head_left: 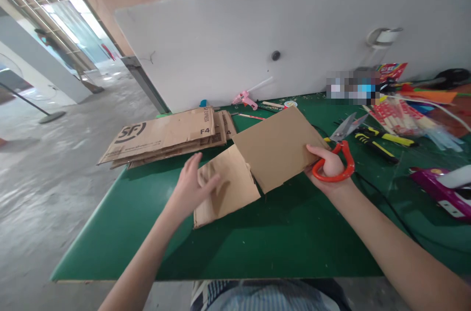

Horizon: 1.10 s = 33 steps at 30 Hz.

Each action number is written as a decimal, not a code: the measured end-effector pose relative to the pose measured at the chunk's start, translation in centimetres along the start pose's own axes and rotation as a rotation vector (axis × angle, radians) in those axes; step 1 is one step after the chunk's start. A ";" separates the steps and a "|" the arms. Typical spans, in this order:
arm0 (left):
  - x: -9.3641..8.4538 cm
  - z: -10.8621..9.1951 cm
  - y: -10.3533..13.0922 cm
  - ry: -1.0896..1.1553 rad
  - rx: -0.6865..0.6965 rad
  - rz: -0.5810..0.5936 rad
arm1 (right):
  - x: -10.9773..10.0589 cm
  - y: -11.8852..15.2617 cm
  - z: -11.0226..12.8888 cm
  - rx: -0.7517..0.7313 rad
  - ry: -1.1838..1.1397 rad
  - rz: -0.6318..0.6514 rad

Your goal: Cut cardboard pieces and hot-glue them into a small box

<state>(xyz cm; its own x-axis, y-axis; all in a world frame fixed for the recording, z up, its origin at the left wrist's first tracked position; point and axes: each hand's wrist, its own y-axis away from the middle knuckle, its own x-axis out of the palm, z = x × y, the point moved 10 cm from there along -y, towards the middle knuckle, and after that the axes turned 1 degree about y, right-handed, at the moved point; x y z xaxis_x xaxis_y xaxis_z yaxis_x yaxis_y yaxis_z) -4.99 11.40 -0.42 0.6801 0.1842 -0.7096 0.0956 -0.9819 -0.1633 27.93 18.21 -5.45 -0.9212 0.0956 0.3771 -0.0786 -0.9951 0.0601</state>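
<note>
A brown cardboard piece (275,149) is held by its right edge in my right hand (333,168), thumb on top. The same hand carries scissors (344,130) with red handles, one handle loop around the thumb area; their blades are apart and point away from me. A smaller cardboard section (235,191) lies at the lower left of the larger piece, with a slit between them; the two seem joined along part of the edge. Over the left end of that section is my left hand (193,186), fingers apart; I cannot tell whether it touches the cardboard.
Flattened printed cardboard boxes (165,134) are stacked at the table's left. A pink glue gun (245,99) stands by the white panel (221,51). Pliers (375,146) and a purple iron (441,193) lie to the right. The green table (221,257) ends just before my body.
</note>
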 end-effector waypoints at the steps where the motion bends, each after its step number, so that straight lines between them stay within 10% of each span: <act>1: -0.7 1.9 -0.5 0.173 -0.124 -0.071 | 0.0 0.0 0.0 0.004 -0.018 -0.004; 5: 1.7 6.3 0.8 0.844 -0.468 -0.039 | -0.2 0.1 -0.1 0.048 -0.117 -0.055; 8: 1.6 6.1 2.4 0.702 -0.433 -0.040 | -0.4 0.0 -0.3 0.063 -0.170 -0.078; 13: 0.0 -0.9 0.2 0.084 0.008 0.024 | -0.2 -0.2 -1.3 0.104 -0.158 -0.064; 17: 3.0 -7.6 -3.7 0.140 0.273 0.383 | 0.0 0.1 -2.1 0.172 -0.144 -0.069; 22: 5.9 -10.0 -6.3 0.147 0.310 0.615 | 0.4 -0.5 -1.5 0.135 -0.117 -0.055; 29: 5.3 -8.2 -7.9 0.052 0.288 0.439 | -5.2 -1.4 3.0 -0.072 0.389 -0.286; 33: 3.6 -6.7 -9.0 0.058 0.219 0.327 | -3.1 2.3 3.3 -0.054 0.855 0.177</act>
<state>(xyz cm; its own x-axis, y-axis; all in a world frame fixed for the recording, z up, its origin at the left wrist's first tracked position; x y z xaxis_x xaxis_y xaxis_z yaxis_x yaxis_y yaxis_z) 1.49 20.62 3.14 0.6899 -0.1455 -0.7091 -0.2855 -0.9549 -0.0818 31.91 15.75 -3.42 -0.8898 -0.0907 -0.4472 0.0942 -0.9955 0.0146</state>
